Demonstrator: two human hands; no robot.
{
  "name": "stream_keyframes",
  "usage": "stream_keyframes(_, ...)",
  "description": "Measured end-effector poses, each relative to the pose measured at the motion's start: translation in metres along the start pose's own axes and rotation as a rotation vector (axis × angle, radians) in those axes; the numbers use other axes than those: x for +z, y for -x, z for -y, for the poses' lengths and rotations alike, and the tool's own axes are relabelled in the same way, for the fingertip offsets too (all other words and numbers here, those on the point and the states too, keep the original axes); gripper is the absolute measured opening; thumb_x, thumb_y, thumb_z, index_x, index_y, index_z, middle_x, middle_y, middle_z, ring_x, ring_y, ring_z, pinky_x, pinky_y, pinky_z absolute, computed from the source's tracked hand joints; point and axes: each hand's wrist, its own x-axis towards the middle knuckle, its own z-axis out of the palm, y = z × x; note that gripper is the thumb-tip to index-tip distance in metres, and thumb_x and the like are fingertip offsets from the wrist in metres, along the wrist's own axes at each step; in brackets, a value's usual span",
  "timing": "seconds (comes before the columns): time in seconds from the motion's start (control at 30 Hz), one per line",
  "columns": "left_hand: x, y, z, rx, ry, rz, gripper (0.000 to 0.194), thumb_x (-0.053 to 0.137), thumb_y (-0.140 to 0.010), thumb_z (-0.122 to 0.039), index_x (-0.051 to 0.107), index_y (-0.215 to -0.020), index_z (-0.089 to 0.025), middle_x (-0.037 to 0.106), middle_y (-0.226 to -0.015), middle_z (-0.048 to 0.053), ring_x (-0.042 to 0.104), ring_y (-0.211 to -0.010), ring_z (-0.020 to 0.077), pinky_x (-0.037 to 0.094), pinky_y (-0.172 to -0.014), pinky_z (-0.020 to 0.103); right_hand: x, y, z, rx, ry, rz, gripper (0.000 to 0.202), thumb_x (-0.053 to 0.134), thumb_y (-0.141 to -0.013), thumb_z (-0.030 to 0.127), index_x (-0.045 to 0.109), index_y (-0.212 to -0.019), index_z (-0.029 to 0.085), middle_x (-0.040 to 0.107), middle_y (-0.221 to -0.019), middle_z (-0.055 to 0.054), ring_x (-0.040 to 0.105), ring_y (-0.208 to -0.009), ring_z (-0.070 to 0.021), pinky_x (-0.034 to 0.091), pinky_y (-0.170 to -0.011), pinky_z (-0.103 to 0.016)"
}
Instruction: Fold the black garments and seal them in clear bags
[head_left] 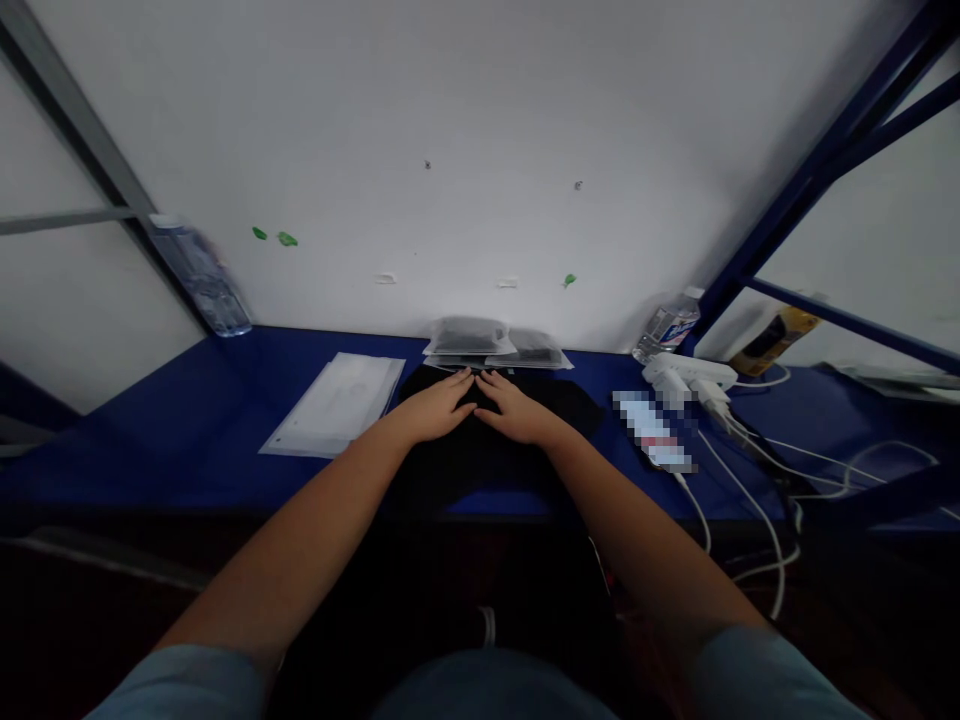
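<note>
A piece of black cloth, which looks like a garment, is spread on the blue table. My left hand lies flat on its far part with the fingers stretched out. Opposite it, my right hand rests flat on the same cloth, and the fingertips of both hands nearly meet. Just beyond my fingers sit packed dark items in frosted plastic bags, one bag at the left and another bag at the right. Nothing is gripped in either hand.
Flat frosted bags lie left of the cloth. A phone on a cable and a white power strip with several cords are at right. Bottles stand near the wall, and a blue metal frame rises at right.
</note>
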Motion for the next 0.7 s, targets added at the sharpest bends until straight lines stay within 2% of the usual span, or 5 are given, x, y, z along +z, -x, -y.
stream_keyframes(0.07,0.005,-0.001,0.001,-0.017,-0.034,0.077,0.069,0.039,-0.103,-0.043,0.029,-0.16,-0.006,0.022,-0.168,0.019,0.021,-0.157,0.0262,0.021,-0.127,0.04,0.0,-0.002,-0.008,0.004,-0.027,-0.043,0.066,0.049,-0.1,0.039,0.036,-0.16,0.014,0.029,-0.167,-0.017,0.02,-0.157,-0.03,0.021,-0.127,-0.053)
stream_keyframes(0.17,0.007,-0.001,0.002,-0.037,-0.065,0.125,0.069,0.036,-0.104,-0.042,0.024,-0.161,-0.006,0.018,-0.169,0.019,0.017,-0.158,0.0271,0.02,-0.127,0.042,0.002,-0.002,-0.013,0.027,-0.017,-0.056,0.06,0.043,-0.101,0.033,0.041,-0.156,0.009,0.031,-0.166,-0.019,0.02,-0.157,-0.0293,0.02,-0.128,-0.052)
stream_keyframes(0.33,0.007,-0.001,0.001,-0.081,-0.1,0.163,0.07,0.034,-0.104,-0.045,0.022,-0.162,-0.007,0.015,-0.17,0.019,0.013,-0.159,0.0271,0.018,-0.127,0.043,0.005,0.001,-0.001,0.129,0.019,0.001,0.066,0.041,-0.103,0.039,0.034,-0.159,0.006,0.02,-0.169,-0.021,0.012,-0.158,-0.0333,0.023,-0.125,-0.055)
stream_keyframes(0.47,0.007,0.001,0.0,-0.1,-0.119,0.186,0.071,0.03,-0.105,-0.047,0.02,-0.162,-0.006,0.011,-0.17,0.02,0.01,-0.159,0.0279,0.017,-0.127,0.045,0.005,0.002,0.01,0.236,0.068,-0.007,0.073,0.047,-0.101,0.04,0.027,-0.161,0.004,0.011,-0.17,-0.022,0.004,-0.158,-0.0366,0.017,-0.127,-0.052)
stream_keyframes(0.7,0.004,0.0,0.002,-0.087,-0.138,0.255,0.07,0.028,-0.106,-0.046,0.015,-0.163,-0.008,0.007,-0.17,0.018,0.006,-0.159,0.0263,0.013,-0.128,0.046,-0.001,0.005,0.018,0.285,-0.036,0.002,0.073,0.051,-0.1,0.039,0.027,-0.163,0.011,0.01,-0.171,-0.022,0.014,-0.158,-0.0359,0.02,-0.127,-0.047)
